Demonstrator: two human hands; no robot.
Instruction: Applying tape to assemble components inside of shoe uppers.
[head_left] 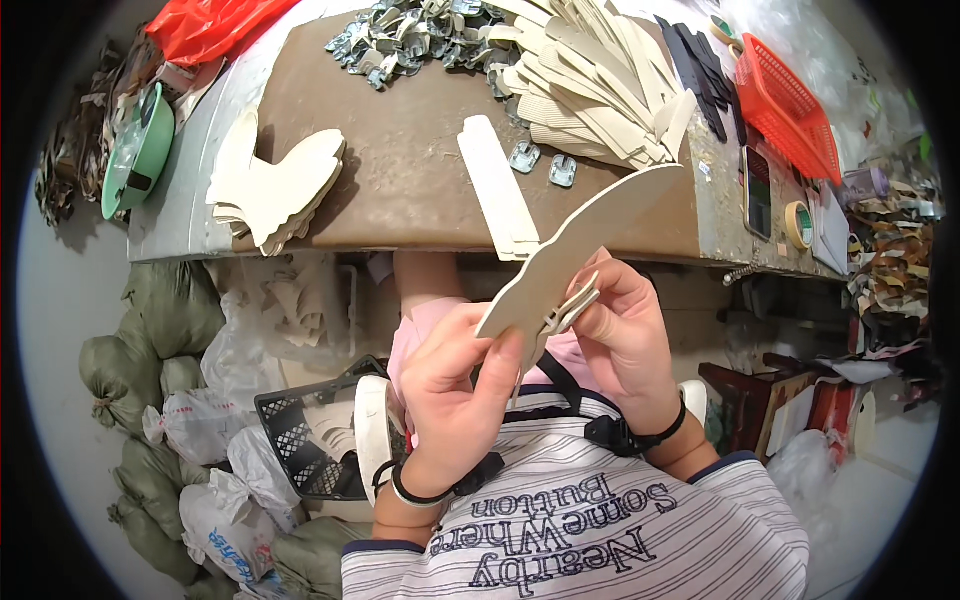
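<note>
A cream, wavy-edged cut panel is held upright on edge over my lap, in front of the table. My left hand pinches its lower left end between thumb and fingers. In my right hand is a short cream strap, folded and pressed against the panel; a small metal part seems to sit at the fold, mostly hidden by the fingers. On the table's near edge lie a few long cream straps, partly behind the panel. Beside them are two metal buckles. A stack of matching cream panels lies to the left.
At the back sit a heap of metal buckles and a large pile of cream straps. To the right are black strips, a red basket, a phone and a tape roll. A black crate and sacks stand below left.
</note>
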